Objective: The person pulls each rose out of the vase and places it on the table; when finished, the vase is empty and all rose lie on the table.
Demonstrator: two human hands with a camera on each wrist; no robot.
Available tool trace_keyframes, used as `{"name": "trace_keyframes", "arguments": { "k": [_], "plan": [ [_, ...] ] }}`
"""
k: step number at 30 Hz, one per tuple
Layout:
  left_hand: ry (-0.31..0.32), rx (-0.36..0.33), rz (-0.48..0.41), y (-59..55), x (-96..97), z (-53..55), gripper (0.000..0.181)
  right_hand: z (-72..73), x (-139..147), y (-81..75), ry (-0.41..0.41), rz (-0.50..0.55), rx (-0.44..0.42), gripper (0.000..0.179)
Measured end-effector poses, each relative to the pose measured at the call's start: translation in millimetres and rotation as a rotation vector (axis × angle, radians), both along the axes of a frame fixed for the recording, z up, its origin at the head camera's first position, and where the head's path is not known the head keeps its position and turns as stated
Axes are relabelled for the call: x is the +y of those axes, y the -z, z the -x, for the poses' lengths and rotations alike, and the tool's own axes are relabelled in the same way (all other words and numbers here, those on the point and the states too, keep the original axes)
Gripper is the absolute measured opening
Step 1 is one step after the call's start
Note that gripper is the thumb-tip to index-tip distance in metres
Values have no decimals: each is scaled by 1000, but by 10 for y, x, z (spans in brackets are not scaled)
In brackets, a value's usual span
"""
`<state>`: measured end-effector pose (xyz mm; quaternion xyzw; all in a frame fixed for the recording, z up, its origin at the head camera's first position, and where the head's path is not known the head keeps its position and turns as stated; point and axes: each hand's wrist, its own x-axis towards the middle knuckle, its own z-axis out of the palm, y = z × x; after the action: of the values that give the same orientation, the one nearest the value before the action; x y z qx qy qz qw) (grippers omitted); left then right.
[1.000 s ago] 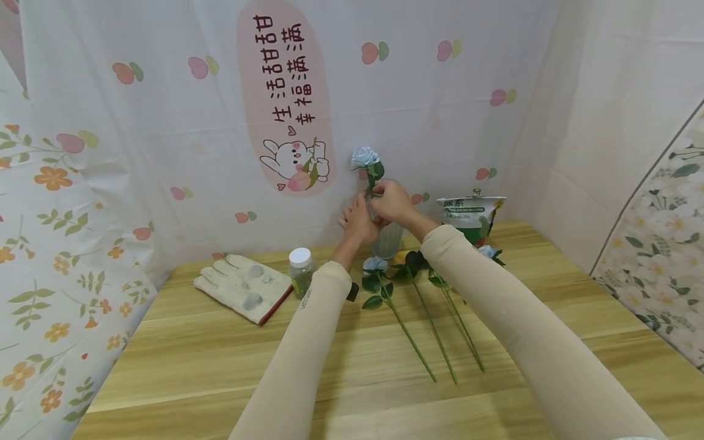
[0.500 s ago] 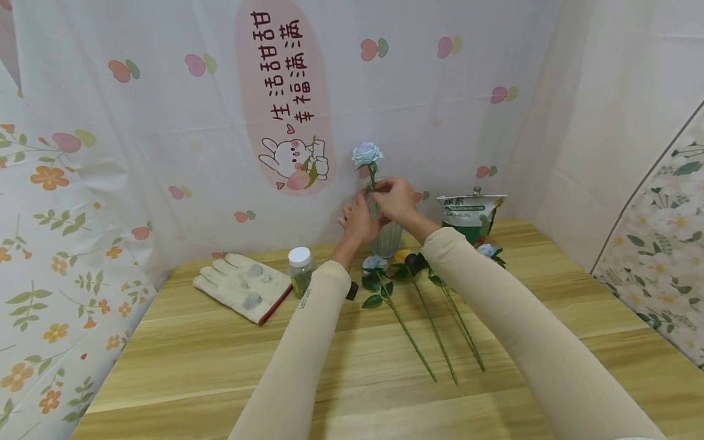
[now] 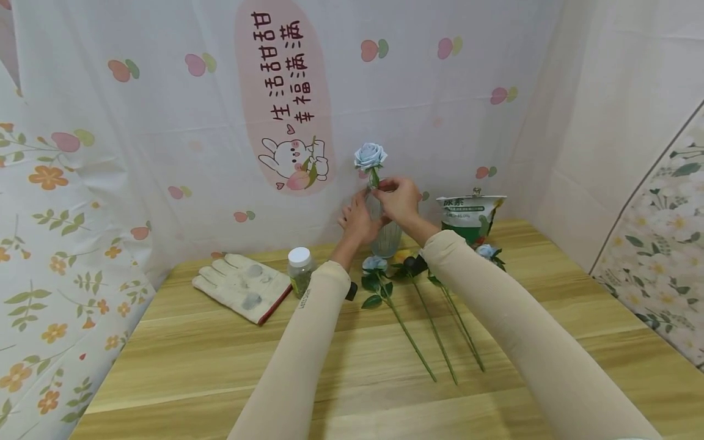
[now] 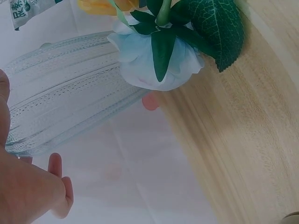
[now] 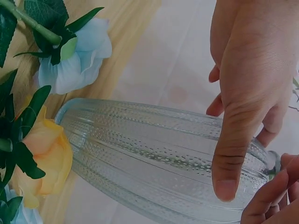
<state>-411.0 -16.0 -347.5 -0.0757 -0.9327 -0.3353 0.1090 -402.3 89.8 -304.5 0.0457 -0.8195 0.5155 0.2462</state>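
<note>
A pale blue rose (image 3: 370, 157) stands upright at the mouth of a clear ribbed glass vase (image 3: 387, 239) near the back of the table. My left hand (image 3: 359, 221) grips the upper part of the vase, its thumb (image 5: 229, 172) across the front and the other fingers behind. Pinched between the fingertips of my right hand (image 3: 400, 200) is the rose's stem, just above the vase mouth. The right wrist view shows the right fingers close by the rim. Most of the stem is hidden by the hands.
In front of the vase lie several roses, among them a blue one (image 3: 376, 264) and a yellow one (image 5: 49, 163). A work glove (image 3: 244, 287) and a white-capped jar (image 3: 300, 273) are to the left. A clipped bag (image 3: 470, 217) stands right, against the curtain.
The blue rose has shifted slightly right and turned, its bloom now facing forward more. The right fingers have moved slightly along with it, while the left hand stays on the vase.
</note>
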Motion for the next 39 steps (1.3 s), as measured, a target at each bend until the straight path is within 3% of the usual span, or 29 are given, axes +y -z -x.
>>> {"name": "trace_keyframes", "arguments": {
  "k": [6,15,20,26,32,39],
  "plan": [
    [12,16,-15,4,-7,-5,87,-19,16,-6,13,48,-6,19],
    [-2,11,10,-4,-12,-6,89,-66,29,-17,-80,130,-33,19],
    [-3,9,2,5,-12,-4,89,-85,33,-32,-89,140,-49,22],
    [9,2,3,10,-12,6,94,-68,63,-16,-122,165,-12,21],
    [32,14,-40,14,-17,11,90,-55,87,15,-95,194,10,16],
    [30,5,-6,8,-18,3,93,-88,122,20,-72,209,81,19]
  ]
}}
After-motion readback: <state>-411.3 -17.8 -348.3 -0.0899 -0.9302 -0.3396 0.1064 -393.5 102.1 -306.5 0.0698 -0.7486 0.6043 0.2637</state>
